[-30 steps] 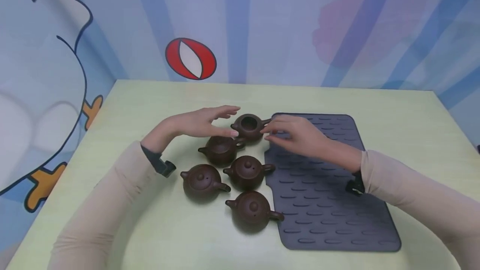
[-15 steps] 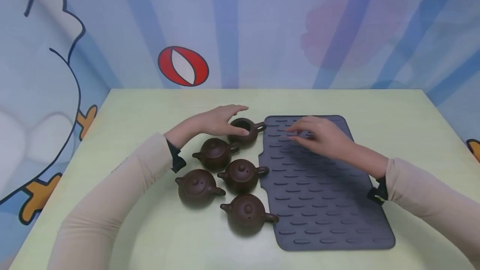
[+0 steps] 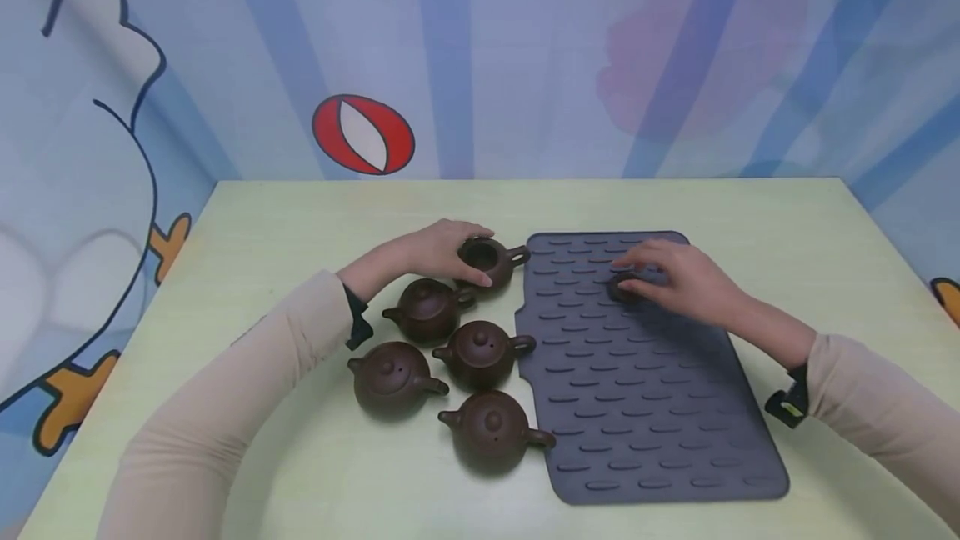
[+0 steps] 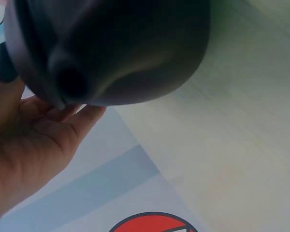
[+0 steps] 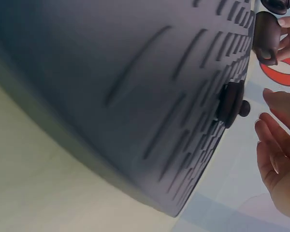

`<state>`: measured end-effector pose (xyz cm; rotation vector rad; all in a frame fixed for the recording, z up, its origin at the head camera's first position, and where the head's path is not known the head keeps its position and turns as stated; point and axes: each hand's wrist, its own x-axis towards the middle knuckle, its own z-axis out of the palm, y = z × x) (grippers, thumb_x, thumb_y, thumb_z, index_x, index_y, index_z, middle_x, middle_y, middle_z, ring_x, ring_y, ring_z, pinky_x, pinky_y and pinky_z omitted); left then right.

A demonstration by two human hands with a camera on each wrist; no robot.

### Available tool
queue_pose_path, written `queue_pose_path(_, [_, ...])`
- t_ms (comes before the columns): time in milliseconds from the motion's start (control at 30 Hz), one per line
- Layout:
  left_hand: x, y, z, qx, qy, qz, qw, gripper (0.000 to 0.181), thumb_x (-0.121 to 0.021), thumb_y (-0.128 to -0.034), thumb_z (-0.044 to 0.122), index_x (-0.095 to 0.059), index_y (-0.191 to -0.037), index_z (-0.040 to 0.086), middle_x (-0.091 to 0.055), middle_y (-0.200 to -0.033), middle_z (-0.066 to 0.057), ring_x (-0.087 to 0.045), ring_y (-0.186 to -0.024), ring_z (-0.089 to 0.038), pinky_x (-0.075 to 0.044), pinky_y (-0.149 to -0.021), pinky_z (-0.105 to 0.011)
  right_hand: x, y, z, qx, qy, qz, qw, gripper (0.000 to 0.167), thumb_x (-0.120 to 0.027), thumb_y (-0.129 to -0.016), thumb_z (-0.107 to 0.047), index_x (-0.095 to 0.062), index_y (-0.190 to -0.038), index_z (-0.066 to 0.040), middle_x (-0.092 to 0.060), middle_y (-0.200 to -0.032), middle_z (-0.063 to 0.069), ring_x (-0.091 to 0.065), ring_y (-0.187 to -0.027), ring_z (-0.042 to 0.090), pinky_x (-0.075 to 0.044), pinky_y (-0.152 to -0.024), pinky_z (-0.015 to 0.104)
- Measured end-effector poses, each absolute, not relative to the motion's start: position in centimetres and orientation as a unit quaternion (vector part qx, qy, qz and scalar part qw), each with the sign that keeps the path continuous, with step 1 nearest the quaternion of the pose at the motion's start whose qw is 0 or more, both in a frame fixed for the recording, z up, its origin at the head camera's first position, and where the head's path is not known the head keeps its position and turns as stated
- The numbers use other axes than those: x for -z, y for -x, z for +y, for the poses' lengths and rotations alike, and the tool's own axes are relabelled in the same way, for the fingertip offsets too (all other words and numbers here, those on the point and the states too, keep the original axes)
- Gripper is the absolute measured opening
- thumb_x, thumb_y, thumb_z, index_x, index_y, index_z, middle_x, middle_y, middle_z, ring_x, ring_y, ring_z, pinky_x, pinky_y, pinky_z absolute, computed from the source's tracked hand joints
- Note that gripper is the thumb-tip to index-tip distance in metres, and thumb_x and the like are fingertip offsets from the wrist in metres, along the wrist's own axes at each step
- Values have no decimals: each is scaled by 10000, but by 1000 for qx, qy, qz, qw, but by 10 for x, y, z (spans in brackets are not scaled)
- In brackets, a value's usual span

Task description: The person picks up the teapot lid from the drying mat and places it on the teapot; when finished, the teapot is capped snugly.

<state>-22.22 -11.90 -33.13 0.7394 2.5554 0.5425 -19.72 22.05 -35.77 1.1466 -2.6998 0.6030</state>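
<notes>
My left hand (image 3: 441, 248) holds a lidless dark brown teapot (image 3: 502, 270) at the back, thumb on the near side and fingers on the far side. Its round opening faces up, and the handle points right. A small round lid (image 3: 622, 287) lies on the grey mat (image 3: 600, 373), its knob upward in the right wrist view. Just above the lid is my right hand (image 3: 686, 277); the right wrist view shows a gap between its bent fingers and the knob. A lidded teapot (image 4: 130, 58) fills the foreground of the left wrist view, partly hiding my left hand.
Several lidded teapots stand close together left of the mat; the nearest one (image 3: 491, 432) has its handle over the mat's edge. Behind the pale table (image 3: 300, 457) rises a printed backdrop (image 3: 540, 48).
My right hand has moved right from beside the open teapot to over the mat, where the lid now lies apart from it. My left hand has come down onto the lidless teapot.
</notes>
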Motion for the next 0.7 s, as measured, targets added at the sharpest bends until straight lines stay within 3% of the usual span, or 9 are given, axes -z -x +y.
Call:
queue_pose_path(267, [334, 220, -119, -223, -256, 919, 200, 743, -715, -811, 379, -404, -1408, 66, -433, -1418, -117, -357, -1333, -263, -331, -1076, -407, 363, 202, 228, -203, -389, -898, 36, 252, -704, -808, -28, -690, -1059, -50, -651, -1047, 90, -631, -901, 219, -529, -652, 345])
queue_pose_path(500, [335, 220, -117, -228, -251, 920, 198, 745, -721, -806, 382, -410, -1406, 69, -461, -1395, -112, -393, -1307, -259, -359, -1054, -402, 363, 210, 233, -190, -402, -896, 10, 214, -700, -817, -41, -713, -1030, -60, -652, -1036, 92, -633, -883, 224, -503, -625, 340])
queue_pose_path(700, [335, 219, -117, -230, -245, 921, 198, 747, -725, -802, 387, -413, -1407, 80, -473, -1385, -107, -404, -1297, -256, -371, -1043, -403, 361, 214, 233, -171, -425, -889, 1, 179, -696, -819, -38, -713, -994, -72, -653, -1017, 78, -632, -902, 231, -524, -683, 359])
